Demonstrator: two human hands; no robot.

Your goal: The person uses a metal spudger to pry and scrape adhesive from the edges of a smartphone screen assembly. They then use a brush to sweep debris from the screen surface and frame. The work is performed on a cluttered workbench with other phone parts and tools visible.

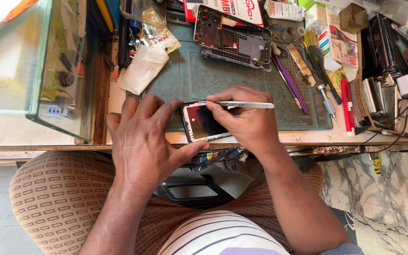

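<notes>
**Two hands on an opened phone at a crowded repair bench**

A worn, pale workbench runs across the middle of the frame, its front edge chipped, with marbled floor tile below it at lower right. A dull blue-green work mat covers the centre of the bench, scuffed and ruled with faint lines. At upper left stands a glass case with greenish edges. Tools and small boxes crowd the upper right.

At the top centre of the mat lies a second phone frame, dark, rectangular, with its inner parts bared. Right of it lie a purple-handled tool and a red-handled one, both slim and set on a slant.

The phone being worked on sits at the near edge of the mat, centre frame, a flat rounded rectangle with a pale rim and dark reddish inside. Its long axis runs roughly left to right, tilted slightly up at the left.

The left hand spreads over the phone's left end, fingers on the mat and thumb pressed along its lower edge. The right hand pinches thin metal tweezers, which lie nearly level with their tips pointing left over the phone's upper edge.
</notes>
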